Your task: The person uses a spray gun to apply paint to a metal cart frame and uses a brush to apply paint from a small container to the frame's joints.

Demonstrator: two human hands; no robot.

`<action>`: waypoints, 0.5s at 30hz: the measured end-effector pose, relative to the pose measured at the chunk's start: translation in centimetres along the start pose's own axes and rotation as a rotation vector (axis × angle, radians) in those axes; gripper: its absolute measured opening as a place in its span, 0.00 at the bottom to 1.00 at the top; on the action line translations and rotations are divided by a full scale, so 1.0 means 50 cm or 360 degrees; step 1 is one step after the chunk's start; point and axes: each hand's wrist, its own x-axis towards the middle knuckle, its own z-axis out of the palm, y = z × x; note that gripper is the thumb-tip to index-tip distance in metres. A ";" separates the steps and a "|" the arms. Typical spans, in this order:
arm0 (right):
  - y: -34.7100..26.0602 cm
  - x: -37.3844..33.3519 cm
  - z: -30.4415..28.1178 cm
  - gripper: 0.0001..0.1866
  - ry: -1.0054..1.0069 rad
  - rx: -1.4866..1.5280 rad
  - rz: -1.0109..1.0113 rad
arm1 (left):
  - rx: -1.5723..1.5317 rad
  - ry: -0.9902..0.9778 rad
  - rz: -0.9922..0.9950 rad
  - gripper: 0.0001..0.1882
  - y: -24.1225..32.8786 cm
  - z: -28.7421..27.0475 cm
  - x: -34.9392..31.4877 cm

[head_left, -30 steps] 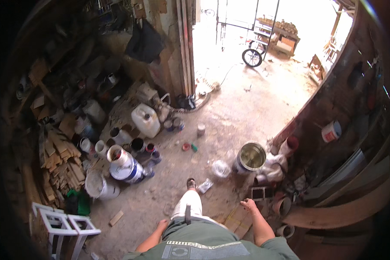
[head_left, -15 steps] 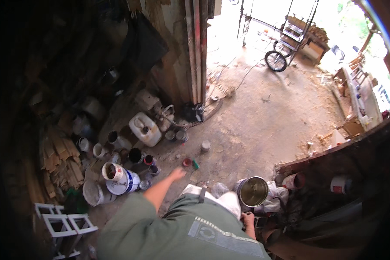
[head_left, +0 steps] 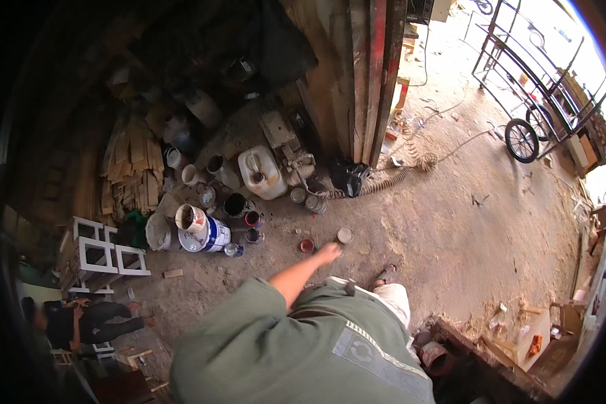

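My left hand (head_left: 328,254) is held out ahead of my body, its fingers curled inward. What it holds, if anything, is too small to make out. In the picture it overlaps the floor between a small red cup (head_left: 306,246) and a pale-topped can (head_left: 344,236); contact with either cannot be told. A bit of green shows beside the red cup, partly behind the hand. My right hand is out of sight, hidden by my green shirt or beyond the view.
Paint buckets (head_left: 217,233), a white jerrycan (head_left: 261,173) and stacked wood (head_left: 133,161) stand left. White stools (head_left: 97,256) are nearby, and another person (head_left: 91,322) sits at lower left. A wheeled metal frame (head_left: 528,135) stands far right; a hose (head_left: 384,183) crosses the sawdust-strewn floor.
My view has swung left, bringing the other person into sight. My left hand now appears near the pale-topped can. My right hand and the large open pot have left the view.
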 end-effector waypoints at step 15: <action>-1.085 0.640 -0.469 0.16 0.0334 -0.0042 -0.0609 | -0.0596 0.0334 -0.0796 0.20 0.083 0.153 -0.175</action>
